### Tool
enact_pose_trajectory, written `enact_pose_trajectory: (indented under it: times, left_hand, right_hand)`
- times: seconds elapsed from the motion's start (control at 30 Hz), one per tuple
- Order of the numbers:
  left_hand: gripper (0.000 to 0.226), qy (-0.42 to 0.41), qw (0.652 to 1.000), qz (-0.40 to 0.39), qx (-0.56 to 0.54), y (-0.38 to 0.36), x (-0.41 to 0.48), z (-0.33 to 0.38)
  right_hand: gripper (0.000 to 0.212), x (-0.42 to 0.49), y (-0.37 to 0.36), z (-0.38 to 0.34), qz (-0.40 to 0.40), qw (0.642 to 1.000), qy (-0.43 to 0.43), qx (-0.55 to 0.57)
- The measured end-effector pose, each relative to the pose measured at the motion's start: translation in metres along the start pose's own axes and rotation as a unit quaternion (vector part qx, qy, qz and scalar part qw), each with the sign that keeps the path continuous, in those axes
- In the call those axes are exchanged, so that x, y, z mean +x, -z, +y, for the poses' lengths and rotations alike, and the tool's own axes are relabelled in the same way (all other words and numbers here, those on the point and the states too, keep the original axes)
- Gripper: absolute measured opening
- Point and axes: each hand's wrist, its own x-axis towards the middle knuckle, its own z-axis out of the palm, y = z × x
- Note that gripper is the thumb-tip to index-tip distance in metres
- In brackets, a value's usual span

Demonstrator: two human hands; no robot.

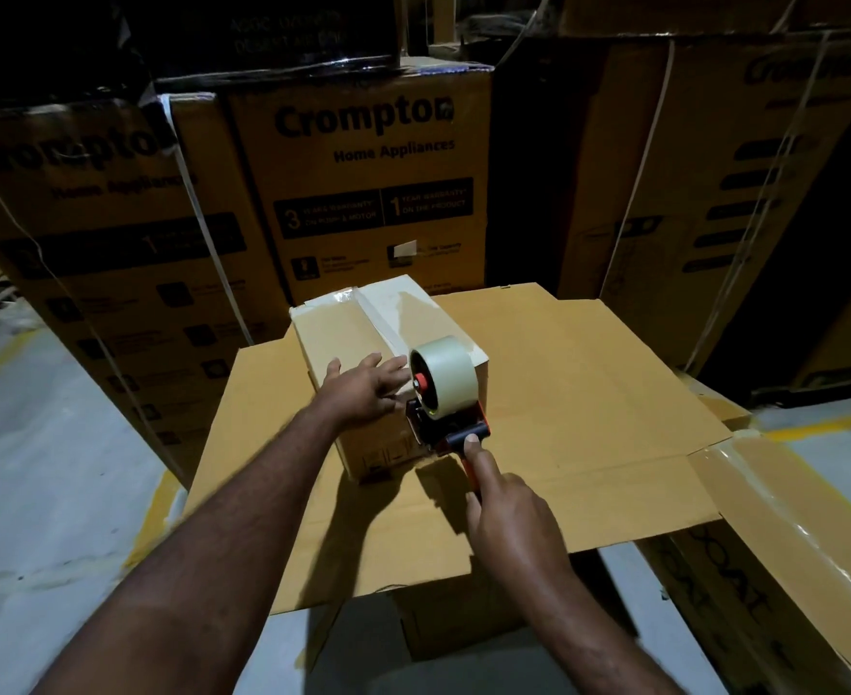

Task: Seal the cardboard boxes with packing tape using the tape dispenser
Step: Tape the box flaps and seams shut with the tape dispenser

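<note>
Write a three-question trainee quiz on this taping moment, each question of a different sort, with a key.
1. True or false: the left hand grips the tape dispenser.
2. Multiple choice: the small cardboard box stands on A) a flat cardboard sheet; B) the bare floor; C) a wooden pallet.
3. Fill in: the strip of tape already laid runs along the box's ___ face.

Key
1. False: the right hand grips its handle; the left hand lies flat on the box.
2. A
3. top
</note>
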Motion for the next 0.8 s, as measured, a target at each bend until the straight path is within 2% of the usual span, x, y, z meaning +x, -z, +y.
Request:
enact_pose_trajectory:
  times: [0.1, 0.17, 0.3, 0.43, 0.63, 0.8]
  left_hand:
    - [0.067, 0.013, 0.997, -0.070, -0.039, 0.011, 0.000, 0.008]
    - [0.063, 0.027, 0.996, -0.079, -0.042, 0.014, -0.002, 0.016]
    - [0.053, 0.060, 0.998, -0.015, -0.028, 0.005, -0.007, 0.020]
    - [0.055, 0.105, 0.993, 0.009, -0.054, -0.001, -0.002, 0.016]
    - [0.040, 0.129, 0.988, 0.054, -0.072, -0.004, -0.003, 0.021]
    - [0.043, 0.152, 0.979, 0.097, -0.091, -0.007, -0.004, 0.031]
  right_hand:
    - [0.064, 0.006, -0.003, -0.005, -0.002, 1.000, -0.010, -0.005]
    - [0.064, 0.008, -0.005, -0.007, -0.001, 1.000, -0.015, -0.008]
    - [0.063, 0.009, -0.012, -0.017, 0.013, 1.000, -0.019, -0.007]
    - [0.064, 0.018, -0.018, -0.032, 0.011, 0.999, -0.026, -0.017]
    - [0.056, 0.029, -0.018, -0.046, -0.007, 0.999, -0.039, 0.002]
    - [0.056, 0.033, -0.014, -0.047, -0.026, 0.998, -0.046, 0.017]
